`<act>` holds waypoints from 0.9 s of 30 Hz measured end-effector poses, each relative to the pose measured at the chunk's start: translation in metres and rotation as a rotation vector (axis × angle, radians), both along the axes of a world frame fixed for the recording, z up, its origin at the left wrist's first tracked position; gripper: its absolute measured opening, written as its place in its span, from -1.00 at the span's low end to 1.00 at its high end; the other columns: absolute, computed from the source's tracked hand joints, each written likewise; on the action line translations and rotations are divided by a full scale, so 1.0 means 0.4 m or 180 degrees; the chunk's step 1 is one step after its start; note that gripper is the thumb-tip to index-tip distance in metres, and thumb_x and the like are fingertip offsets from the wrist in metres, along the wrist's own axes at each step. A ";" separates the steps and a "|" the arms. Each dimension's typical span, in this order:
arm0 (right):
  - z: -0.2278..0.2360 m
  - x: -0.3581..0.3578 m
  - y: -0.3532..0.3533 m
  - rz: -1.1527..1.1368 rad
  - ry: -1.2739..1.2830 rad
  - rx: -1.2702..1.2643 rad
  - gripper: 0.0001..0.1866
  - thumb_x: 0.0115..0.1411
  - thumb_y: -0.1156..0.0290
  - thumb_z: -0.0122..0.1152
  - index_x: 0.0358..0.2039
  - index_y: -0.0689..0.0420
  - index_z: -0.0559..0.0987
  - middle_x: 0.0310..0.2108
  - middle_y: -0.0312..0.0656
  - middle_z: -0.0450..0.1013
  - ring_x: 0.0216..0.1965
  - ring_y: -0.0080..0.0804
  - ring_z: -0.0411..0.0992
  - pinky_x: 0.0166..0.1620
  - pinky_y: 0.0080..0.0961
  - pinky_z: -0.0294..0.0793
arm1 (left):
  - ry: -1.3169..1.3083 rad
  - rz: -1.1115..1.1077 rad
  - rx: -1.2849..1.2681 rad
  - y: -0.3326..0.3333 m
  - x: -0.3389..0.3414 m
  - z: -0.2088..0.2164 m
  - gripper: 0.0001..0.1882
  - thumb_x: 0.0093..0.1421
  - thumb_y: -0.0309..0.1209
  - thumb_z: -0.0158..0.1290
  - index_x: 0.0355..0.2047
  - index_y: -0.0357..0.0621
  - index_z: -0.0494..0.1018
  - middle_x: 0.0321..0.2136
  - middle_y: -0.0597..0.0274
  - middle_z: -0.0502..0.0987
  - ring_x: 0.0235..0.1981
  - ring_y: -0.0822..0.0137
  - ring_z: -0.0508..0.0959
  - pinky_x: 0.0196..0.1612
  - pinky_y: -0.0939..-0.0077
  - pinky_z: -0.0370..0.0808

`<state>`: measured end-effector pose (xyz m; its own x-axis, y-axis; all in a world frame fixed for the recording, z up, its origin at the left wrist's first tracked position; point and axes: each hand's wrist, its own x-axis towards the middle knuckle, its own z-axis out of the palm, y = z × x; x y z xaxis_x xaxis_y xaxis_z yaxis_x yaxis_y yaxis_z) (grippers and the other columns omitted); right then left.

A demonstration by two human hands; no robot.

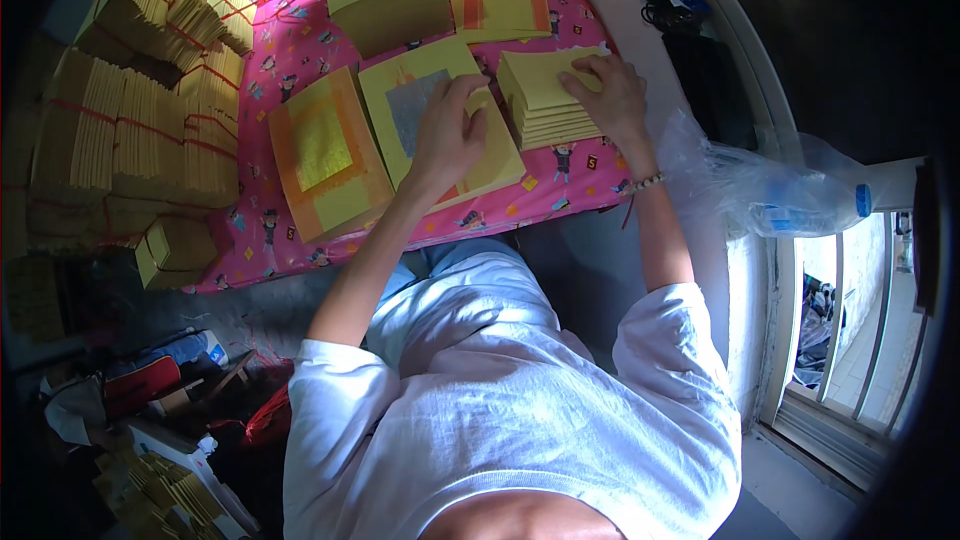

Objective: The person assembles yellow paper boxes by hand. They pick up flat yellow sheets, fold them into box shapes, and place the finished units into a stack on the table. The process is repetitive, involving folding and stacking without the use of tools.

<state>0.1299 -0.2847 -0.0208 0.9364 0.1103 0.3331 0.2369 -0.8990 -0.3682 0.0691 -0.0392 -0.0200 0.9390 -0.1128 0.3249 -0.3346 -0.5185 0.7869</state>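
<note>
My left hand [455, 130] hovers over or rests on the middle stack of yellow paper [485, 168], whose top sheet carries a silver foil square. Its fingers are bent, with a gap between thumb and forefinger, and no held sheet shows. On the right, my right hand [612, 95] touches the top of a pile of folded yellow paper [530, 90], fingers bent and apart. A bead bracelet circles that wrist. Left of the middle stack lies another stack of yellow paper [350, 205] with a gold foil square and an orange border.
Behind are a tall yellow paper stack [385, 15] and a lower one with orange bands [462, 0]. Bundles tied with red string [90, 130] line the left side. The pink patterned tablecloth [270, 140] lies underneath. A plastic bag with bottles [800, 202] hangs at right.
</note>
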 end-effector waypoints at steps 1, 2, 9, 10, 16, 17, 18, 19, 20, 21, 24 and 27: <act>-0.003 0.004 -0.003 0.0041 -0.0042 0.0069 -0.62 0.06 -0.01 0.28 -0.27 0.02 0.64 -0.26 -0.18 0.51 -0.10 -0.18 0.41 0.03 -0.16 0.23 | 0.0198 0.0018 -0.0020 0.010 -0.021 0.005 -0.62 0.09 -0.62 0.01 -0.04 -0.21 0.35 -0.15 -0.04 0.42 -0.17 0.07 0.54 -0.12 0.28 0.48; -0.009 0.009 -0.008 0.0080 -0.0083 0.0138 -0.63 0.06 0.01 0.28 -0.27 0.02 0.64 -0.26 -0.19 0.51 -0.11 -0.19 0.41 0.03 -0.17 0.23 | 0.0204 0.0003 -0.0161 0.017 -0.039 0.001 -0.63 0.09 -0.62 0.00 -0.05 -0.20 0.36 -0.16 -0.03 0.42 -0.21 0.10 0.55 -0.14 0.30 0.48; 0.026 0.008 0.000 0.0389 -0.0944 0.0174 -0.78 0.10 0.25 0.31 -0.30 0.09 0.63 -0.35 -0.20 0.54 -0.22 -0.27 0.49 -0.10 -0.31 0.40 | 0.0052 -0.0032 -0.0065 0.073 -0.111 -0.003 -0.67 0.11 -0.58 0.03 -0.08 -0.16 0.39 -0.23 0.02 0.45 -0.17 0.08 0.52 -0.11 0.28 0.46; 0.041 0.000 0.006 0.0470 -0.0921 0.0348 -0.80 0.10 0.29 0.31 -0.31 0.11 0.62 -0.36 -0.19 0.53 -0.22 -0.27 0.49 -0.10 -0.32 0.42 | -0.0019 -0.0018 0.0079 0.083 -0.122 0.002 -0.67 0.11 -0.56 0.04 -0.08 -0.16 0.39 -0.24 0.02 0.46 -0.15 0.06 0.50 -0.09 0.26 0.45; 0.111 -0.127 0.085 0.1584 0.0022 0.1306 -0.79 0.03 0.43 0.37 -0.32 0.19 0.59 -0.36 -0.12 0.52 -0.25 -0.23 0.48 -0.17 -0.39 0.47 | 0.0359 -0.0234 0.0673 0.147 -0.201 0.052 -0.62 0.01 -0.47 0.21 -0.14 -0.17 0.40 -0.25 0.04 0.46 -0.15 0.02 0.44 -0.08 0.22 0.41; 0.102 -0.142 0.100 0.1879 0.0117 0.1118 -0.77 0.00 0.42 0.38 -0.32 0.19 0.59 -0.36 -0.13 0.51 -0.25 -0.22 0.48 -0.17 -0.38 0.47 | 0.0350 -0.0198 0.0769 0.151 -0.212 0.050 -0.61 -0.01 -0.47 0.24 -0.15 -0.17 0.40 -0.25 0.05 0.45 -0.15 0.02 0.44 -0.09 0.22 0.40; 0.095 -0.156 0.115 0.2169 0.0214 0.0914 -0.75 -0.04 0.42 0.40 -0.32 0.19 0.59 -0.35 -0.13 0.51 -0.26 -0.21 0.48 -0.18 -0.38 0.47 | 0.0341 -0.0167 0.0852 0.155 -0.222 0.048 -0.60 -0.03 -0.47 0.26 -0.17 -0.17 0.40 -0.26 0.06 0.45 -0.15 0.03 0.43 -0.09 0.22 0.40; 0.086 -0.170 0.130 0.2310 0.0235 0.0740 -0.73 -0.06 0.42 0.41 -0.33 0.19 0.59 -0.35 -0.15 0.50 -0.26 -0.20 0.47 -0.19 -0.36 0.47 | 0.0333 -0.0133 0.0938 0.158 -0.230 0.045 -0.59 -0.06 -0.46 0.28 -0.18 -0.16 0.40 -0.27 0.07 0.45 -0.15 0.03 0.43 -0.10 0.22 0.40; 0.075 -0.183 0.145 0.2453 0.0253 0.0567 -0.72 -0.09 0.42 0.42 -0.33 0.19 0.58 -0.36 -0.16 0.49 -0.27 -0.20 0.47 -0.20 -0.35 0.47 | 0.0291 -0.0103 0.0957 0.161 -0.235 0.039 -0.59 -0.07 -0.47 0.29 -0.19 -0.15 0.40 -0.27 0.08 0.44 -0.16 0.04 0.42 -0.10 0.23 0.40; 0.066 -0.191 0.159 0.2593 0.0268 0.0390 -0.70 -0.12 0.41 0.43 -0.34 0.18 0.58 -0.36 -0.18 0.47 -0.28 -0.19 0.46 -0.21 -0.33 0.47 | 0.0246 -0.0075 0.0975 0.162 -0.235 0.030 -0.58 -0.08 -0.47 0.30 -0.21 -0.15 0.40 -0.28 0.10 0.44 -0.16 0.04 0.42 -0.11 0.24 0.40; 0.042 -0.200 0.192 0.2669 0.0105 0.0197 -0.70 -0.15 0.42 0.42 -0.35 0.17 0.57 -0.39 -0.21 0.44 -0.30 -0.20 0.44 -0.24 -0.30 0.46 | 0.0121 -0.0043 0.1006 0.166 -0.236 0.010 -0.63 -0.10 -0.48 0.29 -0.26 -0.13 0.42 -0.30 0.15 0.44 -0.19 0.07 0.42 -0.14 0.26 0.41; 0.034 -0.190 0.201 0.2685 0.0080 0.0071 -0.74 -0.11 0.39 0.40 -0.36 0.13 0.57 -0.40 -0.24 0.43 -0.30 -0.23 0.43 -0.27 -0.32 0.45 | 0.0227 -0.0013 0.1031 0.170 -0.239 0.013 -0.71 -0.09 -0.48 0.28 -0.34 -0.13 0.46 -0.31 0.19 0.47 -0.19 0.10 0.46 -0.15 0.28 0.43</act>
<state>0.0539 -0.2044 -0.0070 0.5503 0.7696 0.3237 0.8172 -0.4170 -0.3978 -0.0265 0.0289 -0.0148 0.9575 -0.2032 0.2049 -0.2870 -0.7445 0.6028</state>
